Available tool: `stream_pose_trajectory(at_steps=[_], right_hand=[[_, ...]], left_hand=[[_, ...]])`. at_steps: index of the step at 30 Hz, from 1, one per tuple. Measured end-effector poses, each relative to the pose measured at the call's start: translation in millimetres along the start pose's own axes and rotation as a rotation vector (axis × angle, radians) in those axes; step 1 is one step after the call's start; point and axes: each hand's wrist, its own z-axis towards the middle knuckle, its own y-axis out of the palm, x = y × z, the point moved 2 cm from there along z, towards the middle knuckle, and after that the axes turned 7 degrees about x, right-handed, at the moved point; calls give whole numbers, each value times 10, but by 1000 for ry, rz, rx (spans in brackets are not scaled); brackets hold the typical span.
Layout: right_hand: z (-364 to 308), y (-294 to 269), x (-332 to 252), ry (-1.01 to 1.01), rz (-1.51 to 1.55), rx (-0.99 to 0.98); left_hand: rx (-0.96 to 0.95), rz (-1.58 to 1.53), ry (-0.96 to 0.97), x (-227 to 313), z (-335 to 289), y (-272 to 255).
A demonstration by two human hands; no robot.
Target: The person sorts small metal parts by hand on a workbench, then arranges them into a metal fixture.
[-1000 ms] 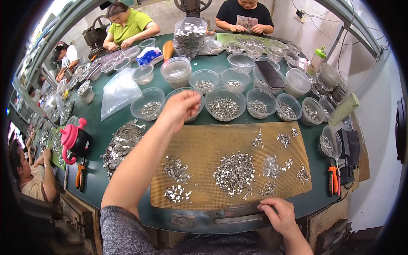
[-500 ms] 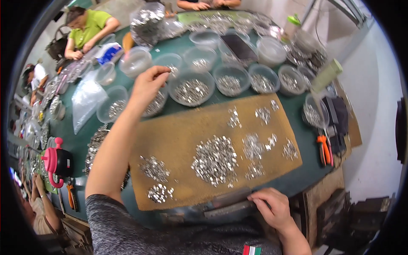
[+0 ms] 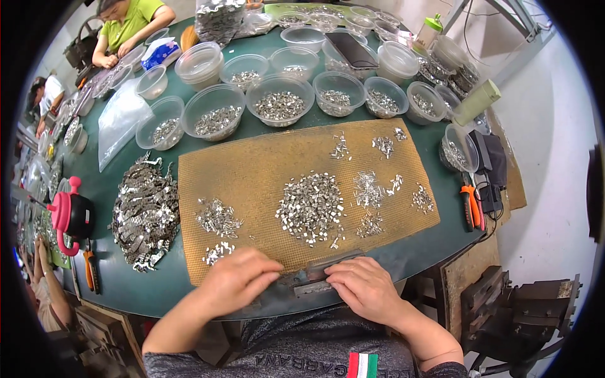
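Observation:
At the mat's near edge, my left hand [image 3: 238, 280] is closed, thumb and fingertips pinched together and pointing right. Whatever lies between those fingertips is too small to make out. My right hand [image 3: 365, 286] has its fingers and thumb on the right end of a dark slotted metal bar fixture [image 3: 311, 289], which sits at the table's near edge. Between the hands and the bowls spreads a tan textured mat [image 3: 265, 157]. A large pile of small silvery metal pieces [image 3: 309, 208] lies in its middle, and a smaller pile [image 3: 217, 217] is near my left hand.
Clear plastic bowls of metal parts [image 3: 280, 104] line the mat's far side. Left of the mat is a heap of metal strips [image 3: 146, 214], with a pink-and-black cup [image 3: 72, 214] beyond. Orange-handled pliers [image 3: 469, 205] lie at right. A person in green [image 3: 132, 28] works at far left.
My left hand has come back from over the bowls to the near edge, beside the metal fixture. My right hand has shifted left onto the fixture. The view has moved slightly.

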Motion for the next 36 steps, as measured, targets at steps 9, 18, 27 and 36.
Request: stream_pose_trajectory(at_steps=[9, 18, 27, 36], right_hand=[[-2, 25, -36, -55, -23, -26], [-131, 68, -84, -182, -194, 24], [-268, -259, 124, -19, -82, -25], [-516, -585, 425, 181, -44, -98]], left_hand=[[117, 0, 91, 226, -350, 467], [174, 105, 154, 292, -329, 653], [110, 284, 258, 339, -290, 704], [9, 369, 318, 405, -220, 695]])
